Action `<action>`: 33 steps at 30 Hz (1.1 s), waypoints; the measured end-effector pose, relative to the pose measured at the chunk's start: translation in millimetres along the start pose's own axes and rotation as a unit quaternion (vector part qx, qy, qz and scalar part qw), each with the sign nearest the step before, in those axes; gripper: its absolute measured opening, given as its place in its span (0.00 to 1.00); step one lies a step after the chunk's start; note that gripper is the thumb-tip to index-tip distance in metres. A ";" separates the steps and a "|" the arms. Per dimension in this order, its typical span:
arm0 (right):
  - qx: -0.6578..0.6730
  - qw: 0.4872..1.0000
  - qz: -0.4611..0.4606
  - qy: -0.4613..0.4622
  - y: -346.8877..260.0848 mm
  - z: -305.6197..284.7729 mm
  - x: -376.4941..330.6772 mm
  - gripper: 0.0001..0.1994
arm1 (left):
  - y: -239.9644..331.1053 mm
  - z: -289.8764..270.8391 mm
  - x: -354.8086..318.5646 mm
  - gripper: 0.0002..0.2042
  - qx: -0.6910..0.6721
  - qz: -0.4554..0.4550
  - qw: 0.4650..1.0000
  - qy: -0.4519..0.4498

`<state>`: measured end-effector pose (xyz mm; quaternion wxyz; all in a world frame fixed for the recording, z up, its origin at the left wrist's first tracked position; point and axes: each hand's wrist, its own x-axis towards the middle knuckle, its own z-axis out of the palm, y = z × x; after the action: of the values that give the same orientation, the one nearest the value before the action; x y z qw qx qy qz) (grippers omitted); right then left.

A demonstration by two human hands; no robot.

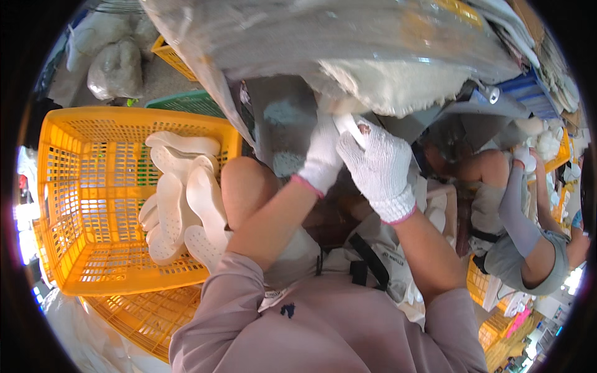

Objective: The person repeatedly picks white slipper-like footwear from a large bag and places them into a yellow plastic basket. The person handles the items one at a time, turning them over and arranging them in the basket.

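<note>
Both hands wear white knitted gloves with pink cuff edges and meet just below a pale, fuzzy, dust-coated edge (398, 87). Between them is a white shoe sole (352, 129), mostly covered by the fingers. My right hand (380, 163) is closed round its near end, the thumb laid along it. My left hand (324, 152) grips it from the other side, its fingertips partly hidden. The sole's far end goes under the fuzzy edge, and I cannot tell whether it touches anything there. Several similar white soles (171, 208), some with small holes, lie piled in a yellow crate (130, 114) at my left.
Clouded plastic sheeting (280, 37) hangs over the work spot. Another yellow crate (143, 317) sits beneath the first, and a green crate (186, 102) stands behind. Bagged bundles (115, 68) lie far left. At the right, a co-worker (528, 230) sits close by.
</note>
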<state>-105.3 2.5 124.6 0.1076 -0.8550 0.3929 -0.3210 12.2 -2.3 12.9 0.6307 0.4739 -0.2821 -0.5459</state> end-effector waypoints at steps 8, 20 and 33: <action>0.183 0.960 0.180 0.113 -3.1 37.1 -22.4 0.13 | 9.2 -36.3 -2.4 0.17 0.518 0.334 0.781 0.106; -0.027 0.990 0.138 0.027 -15.9 25.7 3.4 0.14 | -18.2 2.4 -1.5 0.11 0.466 0.299 0.826 0.102; 0.192 0.916 0.179 -0.303 -28.0 -58.2 3.6 0.26 | 7.3 -2.4 39.4 0.34 -0.360 -0.358 0.860 -0.052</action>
<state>-123.5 22.5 183.4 0.4392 -0.7896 0.4185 -0.0917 27.0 -39.6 12.2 0.5026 0.2535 0.0912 -0.8215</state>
